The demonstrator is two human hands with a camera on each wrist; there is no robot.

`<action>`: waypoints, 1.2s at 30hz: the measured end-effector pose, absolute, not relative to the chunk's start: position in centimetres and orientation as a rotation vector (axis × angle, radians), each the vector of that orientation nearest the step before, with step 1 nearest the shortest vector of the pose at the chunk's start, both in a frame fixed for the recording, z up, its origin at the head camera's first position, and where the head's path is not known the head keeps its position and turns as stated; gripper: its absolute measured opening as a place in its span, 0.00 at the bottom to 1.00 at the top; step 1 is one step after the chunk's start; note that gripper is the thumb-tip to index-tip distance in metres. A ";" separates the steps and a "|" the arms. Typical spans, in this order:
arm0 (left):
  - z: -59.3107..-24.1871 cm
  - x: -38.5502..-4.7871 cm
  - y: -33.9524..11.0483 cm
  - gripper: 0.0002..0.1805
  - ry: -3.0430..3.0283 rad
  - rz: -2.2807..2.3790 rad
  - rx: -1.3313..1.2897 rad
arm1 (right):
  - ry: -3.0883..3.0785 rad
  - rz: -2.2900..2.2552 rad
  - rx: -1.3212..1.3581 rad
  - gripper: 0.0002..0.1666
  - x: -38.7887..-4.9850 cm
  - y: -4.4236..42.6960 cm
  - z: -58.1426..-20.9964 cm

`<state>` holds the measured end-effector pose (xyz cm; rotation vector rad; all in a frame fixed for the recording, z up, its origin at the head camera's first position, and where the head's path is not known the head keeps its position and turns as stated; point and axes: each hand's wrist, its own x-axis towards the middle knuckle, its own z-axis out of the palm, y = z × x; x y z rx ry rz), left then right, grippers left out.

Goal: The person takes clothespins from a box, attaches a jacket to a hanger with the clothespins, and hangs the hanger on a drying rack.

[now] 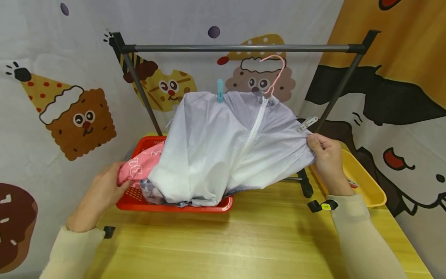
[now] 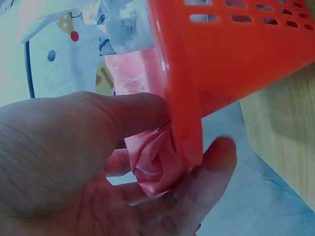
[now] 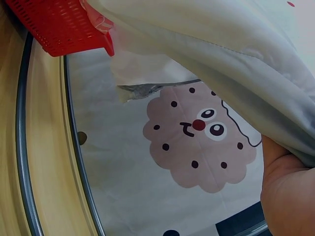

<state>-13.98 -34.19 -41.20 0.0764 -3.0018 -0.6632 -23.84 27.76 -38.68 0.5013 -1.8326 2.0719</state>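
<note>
Head view: jacket (image 1: 205, 143) in right fingers (image 1: 316, 145)

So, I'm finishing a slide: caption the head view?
Left hand gripping pink fabric at a red basket, right hand holding a pale zip-up jacket on a pink hanger.

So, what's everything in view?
Backdrop: one, multicoloured, behind
Table: one, yellowish, foreground
Rack: one, dark grey, on table
Basket: one, red, on table
Tray: one, yellow, right of basket
Small item: one, reddish, in tray
Jacket: one, white and lilac, before rack
Hanger: one, pink, at jacket's neck
Clothespins: two, blue and white, on jacket
Printed cloth: one, pink, at basket rim
Patterned cloth: one, grey, under jacket
Sleeves: two, cream, with black wristbands
Left hand: one, gripping printed cloth
Right hand: one, gripping jacket
</note>
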 end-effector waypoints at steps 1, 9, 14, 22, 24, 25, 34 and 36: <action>-41.2 -14.0 -34.2 0.41 -3.005 -0.663 0.080 | -1.832 2.072 0.501 0.17 -23.8 27.7 -38.7; -40.6 -13.3 -33.0 0.48 -2.870 -0.605 0.035 | -1.805 2.083 0.506 0.18 -23.8 27.5 -38.6; -39.1 -12.8 -30.3 0.46 -2.729 -0.586 -0.071 | -1.772 2.101 0.512 0.18 -23.8 27.3 -38.8; -38.6 -11.9 -24.3 0.52 -2.620 -0.735 -0.337 | -1.783 2.097 0.498 0.17 -23.7 27.1 -38.8; -38.6 -11.8 -22.8 0.56 -2.634 -0.750 -0.384 | -1.783 2.101 0.492 0.17 -23.7 27.2 -38.8; -38.7 -11.7 -22.1 0.59 -2.645 -0.742 -0.403 | -1.783 2.103 0.490 0.17 -23.7 27.2 -38.8; -40.0 -11.6 -16.6 0.82 -2.664 -0.453 -0.448 | -1.795 2.098 0.483 0.17 -23.6 27.2 -38.8; -40.2 -11.7 -15.8 0.83 -2.677 -0.379 -0.438 | -1.802 2.095 0.484 0.17 -23.5 27.2 -38.8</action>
